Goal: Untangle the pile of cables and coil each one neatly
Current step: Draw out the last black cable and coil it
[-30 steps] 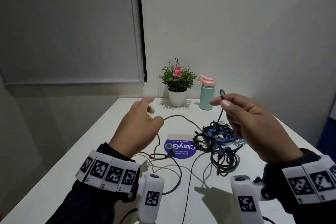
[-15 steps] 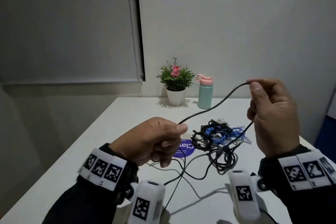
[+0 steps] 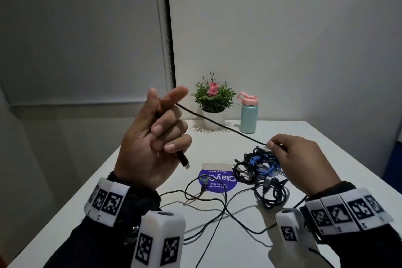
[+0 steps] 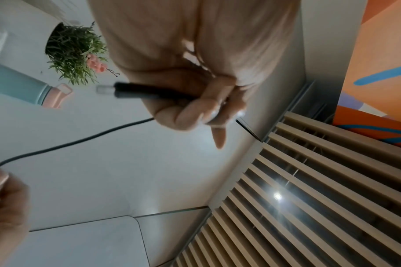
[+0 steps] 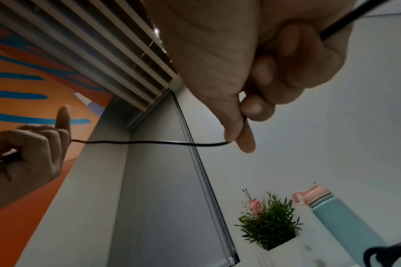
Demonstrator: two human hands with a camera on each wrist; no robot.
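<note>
A thin black cable is stretched in the air between both hands. My left hand is raised, palm toward me, and grips the cable's plug end with curled fingers while the index finger points up; the left wrist view shows the black plug held in that hand. My right hand hovers low over the pile and pinches the cable between thumb and forefinger. A tangled pile of black and blue cables lies on the white table under the right hand. Loose black cable loops trail toward me.
A potted plant and a teal bottle with a pink lid stand at the table's far edge by the wall. A round purple sticker lies left of the pile. A window blind hangs to the left.
My left hand has risen and turned palm toward me, still holding the plug end. My right hand has dropped from chest height down to the pile, sliding along the cable.
</note>
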